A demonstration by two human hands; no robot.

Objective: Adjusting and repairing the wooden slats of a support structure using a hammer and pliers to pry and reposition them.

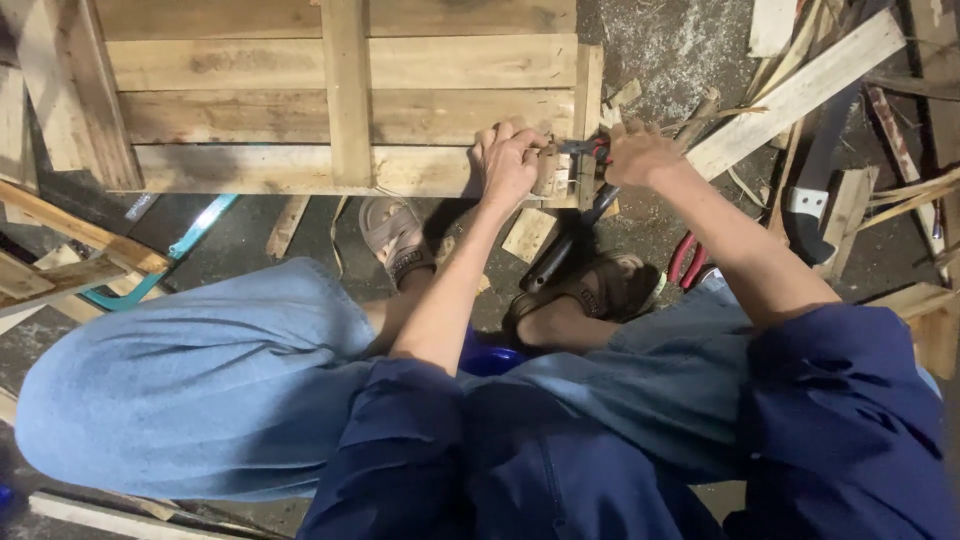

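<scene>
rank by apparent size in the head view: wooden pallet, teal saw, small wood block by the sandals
1. wooden pallet, by far the largest
2. teal saw, partly hidden by a plank
3. small wood block, the smallest

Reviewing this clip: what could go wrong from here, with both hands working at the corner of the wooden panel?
1. The left hand braces the wooden panel right beside the pliers gripped by the right hand; a slip might pinch or jab the fingers.
2. The feet wear open sandals among loose wood offcuts, so splinters or falling pieces could hurt the toes.
3. A teal hand saw lies close by the left knee, easy to knock.
</scene>
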